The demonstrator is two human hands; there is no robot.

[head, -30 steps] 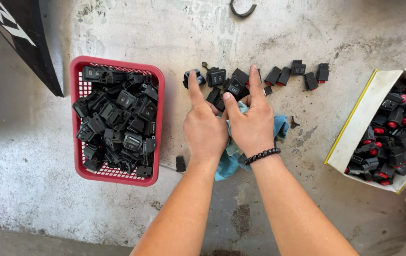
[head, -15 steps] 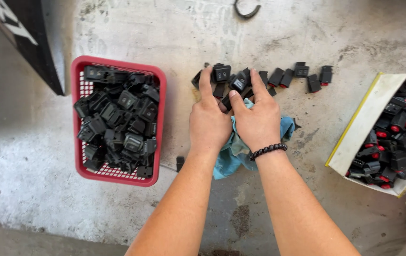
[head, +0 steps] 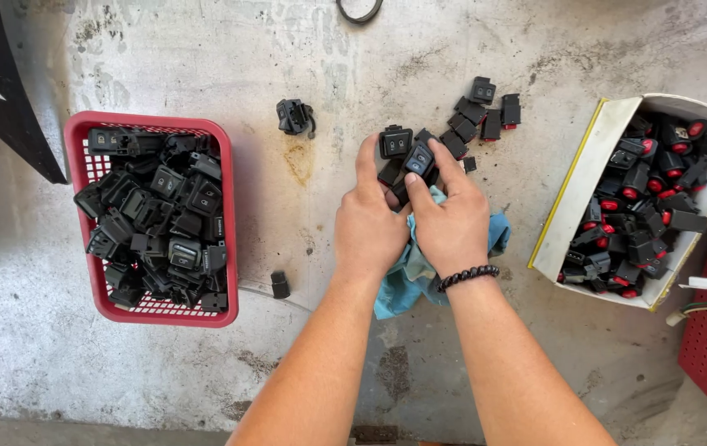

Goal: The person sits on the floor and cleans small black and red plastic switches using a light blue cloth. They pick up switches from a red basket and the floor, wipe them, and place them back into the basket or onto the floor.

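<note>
Pinching a black rocker switch (head: 418, 158) between fingers and thumb, the right hand (head: 451, 221) works over a blue rag (head: 403, 277), while the left hand (head: 367, 225) presses fingers together on another switch (head: 395, 142). Loose switches (head: 479, 111) lie close; a slip could scatter them across the concrete floor (head: 304, 347).

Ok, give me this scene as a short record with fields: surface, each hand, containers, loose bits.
surface: stained concrete floor
left hand: index finger on a black switch in the pile
right hand: fingers on another switch; beaded bracelet on wrist
under hands: blue cloth
left container: red basket, full of black switches
right container: cardboard box, switches with red buttons
loose bits: a row of switches beyond the hands; one connector; one small black part near the basket
</note>
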